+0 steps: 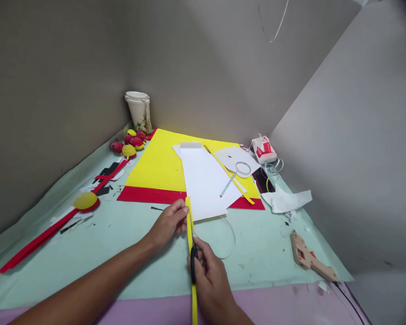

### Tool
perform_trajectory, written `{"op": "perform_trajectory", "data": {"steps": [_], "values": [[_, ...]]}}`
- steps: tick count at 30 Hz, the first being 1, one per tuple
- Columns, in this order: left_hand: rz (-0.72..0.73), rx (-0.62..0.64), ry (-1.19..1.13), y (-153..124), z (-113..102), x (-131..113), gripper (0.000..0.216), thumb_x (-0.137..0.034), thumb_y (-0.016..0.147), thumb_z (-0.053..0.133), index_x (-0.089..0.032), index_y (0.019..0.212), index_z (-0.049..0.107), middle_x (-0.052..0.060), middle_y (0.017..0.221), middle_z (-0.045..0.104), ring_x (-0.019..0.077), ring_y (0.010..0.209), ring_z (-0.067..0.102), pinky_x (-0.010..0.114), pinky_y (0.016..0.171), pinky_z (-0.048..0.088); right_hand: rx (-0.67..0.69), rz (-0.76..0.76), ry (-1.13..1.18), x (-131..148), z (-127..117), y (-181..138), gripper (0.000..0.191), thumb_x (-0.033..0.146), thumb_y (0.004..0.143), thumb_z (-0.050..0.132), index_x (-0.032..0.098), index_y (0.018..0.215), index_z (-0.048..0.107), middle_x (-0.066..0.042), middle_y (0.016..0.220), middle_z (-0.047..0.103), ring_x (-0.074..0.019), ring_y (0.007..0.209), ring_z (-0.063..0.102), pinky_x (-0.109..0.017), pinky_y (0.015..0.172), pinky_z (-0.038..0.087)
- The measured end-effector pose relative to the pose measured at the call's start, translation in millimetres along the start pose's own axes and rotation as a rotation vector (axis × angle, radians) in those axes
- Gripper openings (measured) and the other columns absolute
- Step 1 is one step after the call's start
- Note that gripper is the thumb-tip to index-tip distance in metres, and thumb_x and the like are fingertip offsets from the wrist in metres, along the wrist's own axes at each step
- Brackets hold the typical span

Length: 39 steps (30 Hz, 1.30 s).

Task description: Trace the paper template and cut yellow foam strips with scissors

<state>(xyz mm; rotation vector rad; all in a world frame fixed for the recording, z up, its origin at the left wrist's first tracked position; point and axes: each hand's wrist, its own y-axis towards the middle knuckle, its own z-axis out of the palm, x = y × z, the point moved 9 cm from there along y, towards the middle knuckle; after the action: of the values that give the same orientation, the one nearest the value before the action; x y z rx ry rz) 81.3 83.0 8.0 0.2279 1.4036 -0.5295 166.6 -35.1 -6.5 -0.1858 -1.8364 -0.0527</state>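
A long yellow strip [189, 225] runs from the edge of the white sheet [206, 180] toward me. My left hand [169, 223] pinches the strip's far end between thumb and fingers. My right hand [211, 280] is closed round black-handled scissors [193, 259], whose blades lie along the strip just past my fingers. The strip's near end passes under my right hand and off the bottom edge.
Yellow sheet [155, 162] on a red sheet [145, 195] lies beyond. Red strips [37, 241], a yellow disc [85, 200] and small red-yellow pieces [130, 142] sit at left, a paper cup [138, 110] at back. Glue gun [307, 257] and crumpled paper [286, 198] lie at right.
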Motion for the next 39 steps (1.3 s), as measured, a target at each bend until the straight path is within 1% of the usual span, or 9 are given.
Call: {"op": "perform_trajectory", "data": {"steps": [4, 12, 17, 19, 25, 31, 34, 36, 39], "values": [[-0.01, 0.04, -0.016, -0.8, 4.1, 2.2, 0.025, -0.038, 0.085, 0.054, -0.02, 0.07, 0.045, -0.006, 0.054, 0.048, 0.0078, 0.045, 0.042, 0.021, 0.046, 0.03, -0.006, -0.004, 0.025, 3.3, 0.4, 1.2, 0.04, 0.022, 0.088, 0.046, 0.014, 0.127, 0.054, 0.0, 0.077, 0.059, -0.0127, 0.064, 0.052, -0.022, 0.061, 0.044], [-0.009, 0.055, -0.043, -1.2, 5.9, 2.5, 0.025, -0.037, 0.086, 0.053, -0.02, 0.07, 0.045, -0.006, 0.053, 0.049, 0.0076, 0.044, 0.041, 0.021, 0.045, 0.028, -0.024, -0.05, 0.024, 2.4, -1.8, 0.8, 0.039, 0.022, 0.09, 0.046, 0.015, 0.128, 0.054, -0.002, 0.081, 0.064, -0.0139, 0.068, 0.057, -0.024, 0.065, 0.047], [-0.013, 0.05, -0.039, -1.4, 5.2, 3.7, 0.024, -0.037, 0.085, 0.054, -0.02, 0.07, 0.046, -0.006, 0.052, 0.049, 0.0079, 0.044, 0.041, 0.022, 0.045, 0.028, -0.014, -0.057, 0.044, 2.3, -0.9, 0.1, 0.04, 0.022, 0.091, 0.045, 0.015, 0.13, 0.053, -0.006, 0.097, 0.068, -0.0156, 0.08, 0.061, -0.026, 0.076, 0.048], [-0.014, 0.051, -0.034, -1.5, 5.0, 3.8, 0.024, -0.037, 0.085, 0.054, -0.02, 0.07, 0.046, -0.006, 0.052, 0.049, 0.0078, 0.044, 0.041, 0.022, 0.046, 0.028, -0.01, -0.043, 0.04, 1.0, -0.4, 0.1, 0.04, 0.022, 0.092, 0.045, 0.015, 0.13, 0.053, -0.007, 0.101, 0.068, -0.016, 0.082, 0.061, -0.027, 0.076, 0.048], [-0.008, 0.063, -0.039, -1.1, 5.0, 4.6, 0.024, -0.036, 0.087, 0.053, -0.02, 0.071, 0.046, -0.006, 0.053, 0.049, 0.0081, 0.045, 0.042, 0.022, 0.046, 0.028, -0.002, -0.033, 0.03, 1.3, -0.8, 0.8, 0.039, 0.022, 0.092, 0.044, 0.015, 0.129, 0.053, -0.005, 0.092, 0.067, -0.0152, 0.078, 0.06, -0.026, 0.076, 0.048], [-0.002, 0.019, -0.008, -0.3, 1.0, 0.9, 0.027, -0.039, 0.085, 0.054, -0.02, 0.068, 0.045, -0.005, 0.052, 0.049, 0.0088, 0.045, 0.042, 0.022, 0.046, 0.029, 0.008, -0.042, 0.044, 2.2, -0.5, -0.5, 0.039, 0.023, 0.092, 0.044, 0.017, 0.129, 0.053, -0.002, 0.088, 0.065, -0.0144, 0.075, 0.058, -0.023, 0.07, 0.047], [0.002, -0.007, -0.008, 1.2, -2.3, -0.1, 0.027, -0.039, 0.086, 0.054, -0.021, 0.068, 0.044, -0.006, 0.05, 0.049, 0.0084, 0.044, 0.041, 0.022, 0.045, 0.028, 0.01, -0.025, 0.026, -0.1, 0.2, -0.7, 0.039, 0.024, 0.091, 0.046, 0.017, 0.128, 0.055, 0.0, 0.08, 0.061, -0.0137, 0.068, 0.055, -0.023, 0.064, 0.045], [-0.002, -0.004, -0.013, 1.8, -2.7, 1.0, 0.027, -0.039, 0.086, 0.053, -0.021, 0.068, 0.044, -0.007, 0.05, 0.048, 0.0082, 0.043, 0.04, 0.021, 0.044, 0.028, 0.006, -0.008, 0.018, -1.4, 0.2, -0.5, 0.039, 0.024, 0.09, 0.047, 0.016, 0.127, 0.055, 0.001, 0.075, 0.058, -0.013, 0.064, 0.052, -0.022, 0.06, 0.043], [-0.004, 0.02, -0.023, 1.3, -0.2, 2.5, 0.026, -0.038, 0.086, 0.053, -0.021, 0.069, 0.044, -0.007, 0.051, 0.047, 0.0079, 0.044, 0.041, 0.021, 0.045, 0.028, -0.003, 0.003, 0.024, -0.3, 0.1, 0.5, 0.039, 0.023, 0.089, 0.047, 0.015, 0.127, 0.055, 0.001, 0.074, 0.057, -0.0124, 0.062, 0.051, -0.022, 0.06, 0.043]]}}
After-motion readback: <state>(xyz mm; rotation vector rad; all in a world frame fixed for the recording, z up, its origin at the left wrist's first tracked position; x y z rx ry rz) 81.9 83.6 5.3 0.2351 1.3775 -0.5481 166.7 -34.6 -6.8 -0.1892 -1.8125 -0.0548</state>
